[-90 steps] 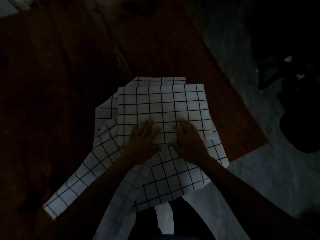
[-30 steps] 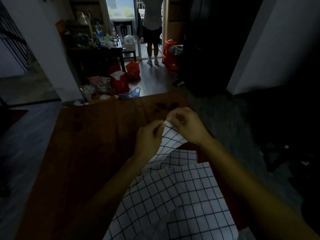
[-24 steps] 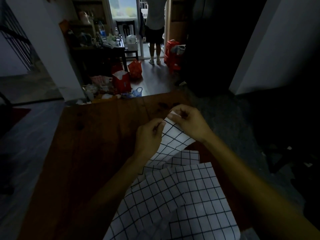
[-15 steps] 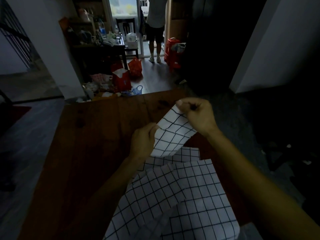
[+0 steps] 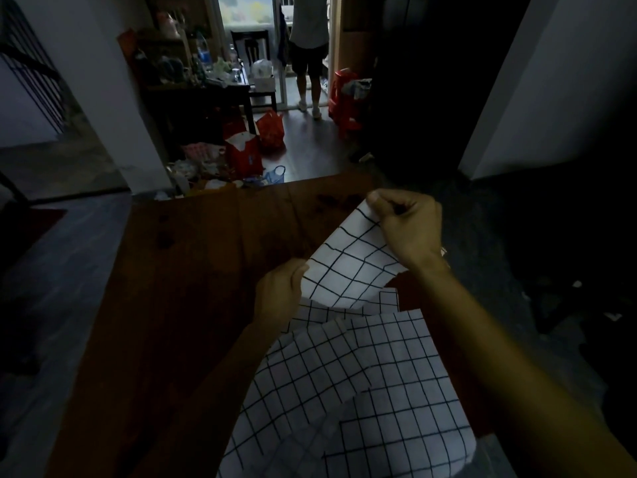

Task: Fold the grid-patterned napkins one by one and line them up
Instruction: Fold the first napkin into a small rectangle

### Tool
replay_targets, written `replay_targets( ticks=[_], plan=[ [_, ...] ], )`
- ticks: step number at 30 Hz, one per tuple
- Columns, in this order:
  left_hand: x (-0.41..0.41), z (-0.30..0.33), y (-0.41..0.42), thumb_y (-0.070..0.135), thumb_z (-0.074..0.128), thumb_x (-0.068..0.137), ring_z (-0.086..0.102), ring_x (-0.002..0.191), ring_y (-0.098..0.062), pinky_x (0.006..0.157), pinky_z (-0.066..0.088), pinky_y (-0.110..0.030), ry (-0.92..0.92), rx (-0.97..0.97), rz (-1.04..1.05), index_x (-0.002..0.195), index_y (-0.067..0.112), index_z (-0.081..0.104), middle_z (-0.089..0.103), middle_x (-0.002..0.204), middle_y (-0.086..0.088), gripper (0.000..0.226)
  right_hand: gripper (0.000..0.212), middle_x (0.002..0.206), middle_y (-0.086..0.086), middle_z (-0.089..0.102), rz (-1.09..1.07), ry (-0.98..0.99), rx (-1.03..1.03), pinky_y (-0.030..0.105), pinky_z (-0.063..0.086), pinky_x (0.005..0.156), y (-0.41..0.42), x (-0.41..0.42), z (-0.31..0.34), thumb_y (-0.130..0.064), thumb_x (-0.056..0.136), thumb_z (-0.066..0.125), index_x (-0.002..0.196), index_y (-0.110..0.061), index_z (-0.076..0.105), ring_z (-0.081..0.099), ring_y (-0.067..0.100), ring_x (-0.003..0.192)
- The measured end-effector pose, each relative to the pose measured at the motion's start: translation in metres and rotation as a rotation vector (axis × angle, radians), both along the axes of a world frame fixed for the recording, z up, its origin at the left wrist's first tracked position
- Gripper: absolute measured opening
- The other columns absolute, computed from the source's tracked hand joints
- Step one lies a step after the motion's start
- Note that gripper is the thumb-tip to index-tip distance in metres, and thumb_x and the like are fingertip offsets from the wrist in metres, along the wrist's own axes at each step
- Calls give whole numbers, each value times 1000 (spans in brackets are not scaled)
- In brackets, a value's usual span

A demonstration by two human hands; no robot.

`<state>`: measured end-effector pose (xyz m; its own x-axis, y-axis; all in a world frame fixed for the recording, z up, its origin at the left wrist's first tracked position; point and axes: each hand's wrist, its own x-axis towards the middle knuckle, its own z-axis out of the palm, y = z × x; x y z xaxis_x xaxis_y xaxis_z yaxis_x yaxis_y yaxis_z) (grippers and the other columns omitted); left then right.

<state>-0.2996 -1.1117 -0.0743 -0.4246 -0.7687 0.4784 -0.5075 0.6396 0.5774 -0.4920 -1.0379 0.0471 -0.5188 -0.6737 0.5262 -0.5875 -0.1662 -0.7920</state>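
Observation:
A white napkin with a black grid (image 5: 348, 267) is lifted off the dark wooden table (image 5: 193, 291). My right hand (image 5: 408, 225) pinches its upper corner, raised above the table's far right part. My left hand (image 5: 281, 291) pinches the lower left corner, nearer to me. The cloth hangs slanted between the two hands. Under it lies another grid napkin (image 5: 382, 300), partly hidden. A loose heap of grid napkins (image 5: 348, 391) spreads over the near edge of the table, below my forearms.
The table's left half shows bare dark wood. Beyond the far edge the floor holds red bags (image 5: 244, 153) and clutter. A person (image 5: 308, 46) stands in the lit doorway. A dark floor lies off the table's right edge.
My hands have drawn apart along the napkin's edge: the right one rose and went right with its corner, the left one dropped toward me. The cloth now hangs spread between them.

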Motion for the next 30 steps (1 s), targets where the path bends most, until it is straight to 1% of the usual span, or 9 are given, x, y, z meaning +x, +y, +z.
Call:
replay_targets(
  ticks=[3,7,9,12,15,18,21,27,30],
  plan=[
    [6,-2,-5,18,45,98,65,84,-26,67,43,-26,-125,109,44,105,9,66,70,93,-10,23,10,88,-3,72,-31,-19,-8,26,56,80,4,-4,0,-19,87,66,91,-15,75,66,5,85],
    [28,1,-19,8,49,94,61,100,-23,84,48,-33,-437,423,222,112,15,64,65,113,-7,25,13,99,-4,71,-79,135,26,34,55,85,9,-21,0,-20,89,62,97,-18,72,65,7,91],
    [20,13,-19,20,51,95,61,98,-20,83,49,-31,-229,312,179,110,16,64,65,111,-5,20,13,101,-3,70,-7,274,118,34,54,86,12,-15,-6,-16,90,61,97,-17,71,64,8,92],
    [-15,52,-2,34,57,91,57,104,-6,86,45,-21,31,234,-180,122,21,57,59,118,9,33,12,96,-4,72,112,286,133,37,55,80,9,7,-18,-16,89,63,95,-19,73,65,9,87],
    [-38,79,19,22,62,89,59,100,2,84,47,-16,178,286,-361,117,18,61,64,111,11,28,10,90,-4,72,201,241,87,38,55,74,6,24,-20,-18,87,65,93,-18,74,66,9,82],
    [-38,84,22,10,60,90,62,85,2,75,48,-16,302,313,-243,99,11,68,69,93,5,12,14,85,-5,70,239,175,83,36,55,72,12,28,-13,-30,86,67,93,-19,70,65,7,79],
    [-23,87,14,8,63,88,60,80,12,73,44,-6,416,345,-163,94,13,67,65,87,14,9,23,84,-8,68,199,172,183,32,55,70,20,12,-16,-41,82,68,94,-21,66,63,5,78],
    [3,91,5,13,66,85,65,82,3,72,53,-15,570,508,-107,99,14,67,67,93,9,14,10,76,-8,68,170,22,198,32,54,68,32,1,-23,-28,82,71,78,-20,68,63,5,71],
    [2,96,5,10,67,84,62,76,8,68,50,-10,571,456,-88,95,15,67,65,88,12,12,16,79,6,70,219,-129,161,41,56,72,29,5,-18,-23,81,73,79,-8,67,67,19,76]
  ],
)
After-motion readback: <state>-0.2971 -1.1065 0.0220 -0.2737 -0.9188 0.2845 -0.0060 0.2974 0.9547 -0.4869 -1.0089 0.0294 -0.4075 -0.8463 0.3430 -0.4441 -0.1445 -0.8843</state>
